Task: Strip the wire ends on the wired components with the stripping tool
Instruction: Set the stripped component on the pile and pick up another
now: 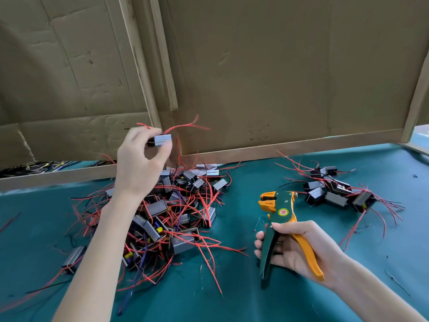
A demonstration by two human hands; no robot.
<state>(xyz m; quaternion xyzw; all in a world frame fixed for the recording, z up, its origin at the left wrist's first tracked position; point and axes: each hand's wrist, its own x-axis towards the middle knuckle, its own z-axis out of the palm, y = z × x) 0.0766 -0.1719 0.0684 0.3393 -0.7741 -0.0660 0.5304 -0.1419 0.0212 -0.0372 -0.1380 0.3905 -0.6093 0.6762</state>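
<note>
**Inspector:** Where is the stock?
**Assistant:** The main heap of wired components (176,217) lies centre-left on the teal table (255,298). The smaller heap (336,191) lies well apart, to the right.
**Inspector:** And the tool?
**Assistant:** The right hand (299,247) holds the stripping tool (281,224), fingers curled round both handles, jaws apart.
**Inspector:** The work piece?
**Assistant:** The left hand (139,163) pinches one component (162,140) between thumb and fingertips, above the main heap. Judged light, with a rigid body: grip there. Its red leads (185,126) look thin and limp, so support them near the end.

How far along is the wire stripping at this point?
Possibly done: the smaller pile at right, though its wire ends are too small to judge. In hand: the left hand pinches one component, the right hand grips the stripping tool, apart. Left: the large pile.
</note>
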